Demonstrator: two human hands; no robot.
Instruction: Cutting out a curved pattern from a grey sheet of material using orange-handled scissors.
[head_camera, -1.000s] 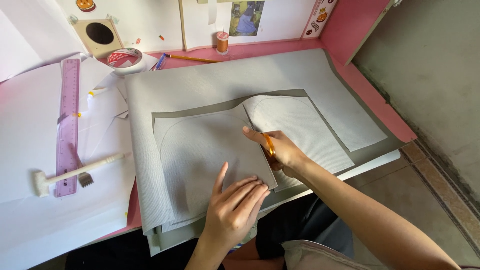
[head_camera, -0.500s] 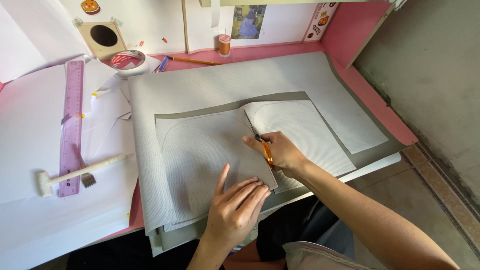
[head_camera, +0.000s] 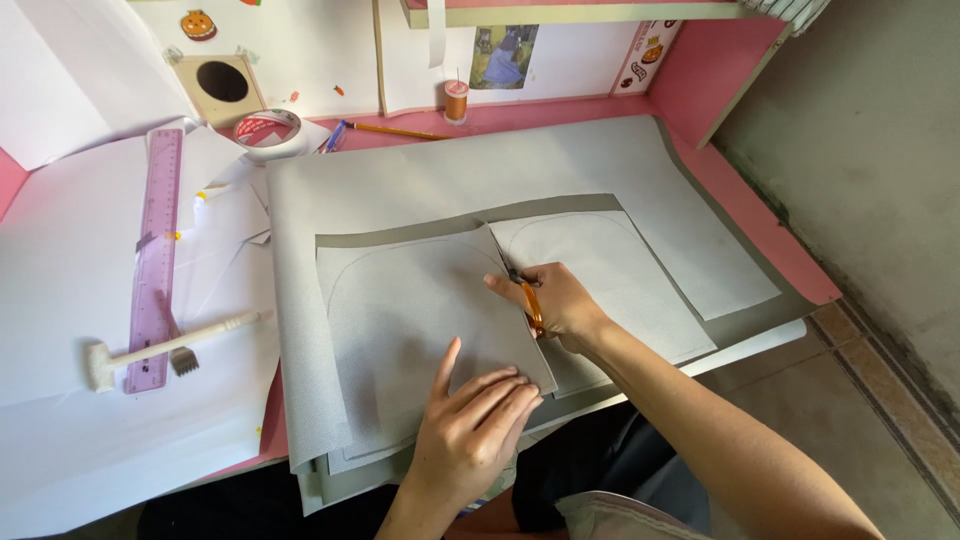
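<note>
Over by the tabletop's left edge a translucent purple ruler (head_camera: 155, 255) lies lengthwise toward the back wall, a white mallet (head_camera: 165, 342) crossing its near end. At the near edge, the left hand (head_camera: 470, 430) presses flat, fingers spread, on the matte grey sheet (head_camera: 420, 310) with its faint curved line. Just right, the right hand (head_camera: 555, 300) is clenched around orange-handled scissors (head_camera: 527, 298), long axis running front to back, blades pointing away toward the back wall, in the sheet's slit.

Home craft corner, judged by the pink desk (head_camera: 760, 235) set against a sticker-covered wall. Grey sheets (head_camera: 420, 190), purple ruler (head_camera: 155, 260), tape roll (head_camera: 267, 130) and thread spool (head_camera: 456, 100) are laid out.
</note>
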